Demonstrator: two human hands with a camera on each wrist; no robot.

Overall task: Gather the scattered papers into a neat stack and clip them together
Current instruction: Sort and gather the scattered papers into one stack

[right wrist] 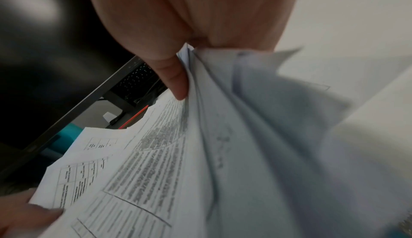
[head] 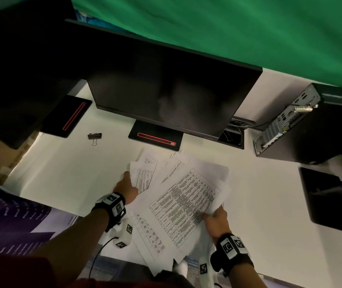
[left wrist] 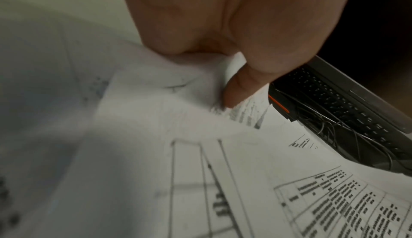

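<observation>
Nearest, the papers are held fanned and skewed above the near edge of the counter, some sheets hanging past it. The right hand is clenched on the near right corner, thumb on top, several sheet edges bunched in the grip. The left hand pinches the left edge of the fan, thumb pressed on a printed sheet. The sheets are judged light, limp and slippery against each other; a one-corner hold lets them sag and slide. A hold at two opposite long edges, then tapping the stack edge-down on the counter, is judged best for squaring. Stacking is judged partly done, clipping not yet done. Farther back, the binder clip lies alone on the counter, well apart from the papers, left of the monitor base.
</observation>
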